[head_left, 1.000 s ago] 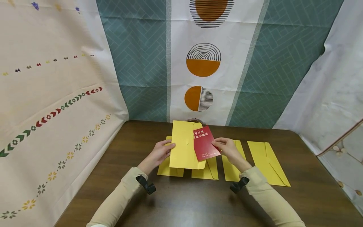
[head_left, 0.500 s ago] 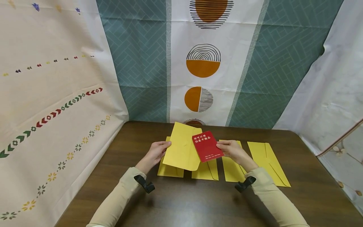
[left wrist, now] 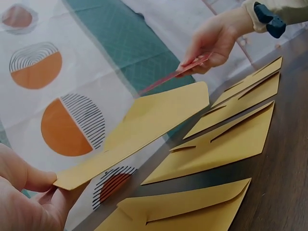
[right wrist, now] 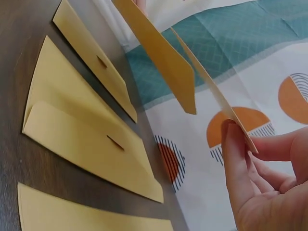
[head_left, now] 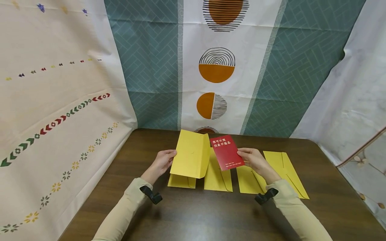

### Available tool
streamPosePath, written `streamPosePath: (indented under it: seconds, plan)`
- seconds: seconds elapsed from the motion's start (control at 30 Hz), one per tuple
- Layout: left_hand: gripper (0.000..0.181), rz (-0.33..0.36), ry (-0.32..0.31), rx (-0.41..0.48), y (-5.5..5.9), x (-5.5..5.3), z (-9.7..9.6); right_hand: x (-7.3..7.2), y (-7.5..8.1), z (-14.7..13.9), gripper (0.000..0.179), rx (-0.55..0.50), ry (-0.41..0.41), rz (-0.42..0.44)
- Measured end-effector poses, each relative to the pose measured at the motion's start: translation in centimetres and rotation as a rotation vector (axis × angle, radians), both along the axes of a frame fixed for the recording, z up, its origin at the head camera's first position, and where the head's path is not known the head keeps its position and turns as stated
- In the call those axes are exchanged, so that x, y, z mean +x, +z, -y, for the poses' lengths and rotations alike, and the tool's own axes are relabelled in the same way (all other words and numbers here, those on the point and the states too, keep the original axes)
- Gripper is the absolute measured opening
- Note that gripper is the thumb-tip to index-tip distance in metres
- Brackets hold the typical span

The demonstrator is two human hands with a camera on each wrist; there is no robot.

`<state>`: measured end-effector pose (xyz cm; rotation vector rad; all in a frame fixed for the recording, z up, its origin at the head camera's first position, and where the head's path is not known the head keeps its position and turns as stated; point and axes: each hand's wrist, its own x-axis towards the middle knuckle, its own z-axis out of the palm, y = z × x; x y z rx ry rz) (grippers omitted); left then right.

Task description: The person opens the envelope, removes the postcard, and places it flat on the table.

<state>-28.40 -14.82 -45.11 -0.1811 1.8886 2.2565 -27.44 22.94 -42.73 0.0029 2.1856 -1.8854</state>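
Observation:
My left hand (head_left: 161,162) pinches the left edge of a yellow envelope (head_left: 190,154), held up above the table with its flap (head_left: 205,155) lifted on the right side. My right hand (head_left: 254,160) pinches the right edge of a red card (head_left: 227,152) printed with white Chinese and English text. Card and envelope are apart, the card just right of the flap. In the left wrist view the red card (left wrist: 173,76) shows nearly edge-on beyond the envelope (left wrist: 154,122). From the right wrist, the card (right wrist: 211,86) also appears as a thin strip between thumb and fingers.
Several more yellow envelopes lie in a row on the dark wooden table (head_left: 199,214): one partly under the held envelope (head_left: 181,181), another in the middle (head_left: 217,180), one below my right hand (head_left: 248,180), one far right (head_left: 283,170). Patterned cloth (head_left: 150,67) hangs behind.
The red card has moved right, away from the envelope it overlapped a second ago. My left hand has shifted slightly left, and the envelope's flap now stands further open.

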Motion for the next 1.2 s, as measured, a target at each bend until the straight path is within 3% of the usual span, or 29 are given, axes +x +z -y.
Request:
streamPosePath:
  seconds: [0.43,0.77,1.2]
  plan:
    - [0.044,0.019,0.031,-0.008,-0.6,-0.3,1.5,0.1,-0.3,-2.4,0.058,-0.07,-0.031,0.026]
    - [0.045,0.062,0.074,-0.037,-0.9,-0.2,3.0,0.2,-0.5,-3.9,0.056,-0.045,-0.07,0.003]
    - [0.046,0.094,0.092,-0.024,-1.0,-0.1,4.9,0.1,-0.2,-5.5,0.057,-0.161,-0.152,0.038]
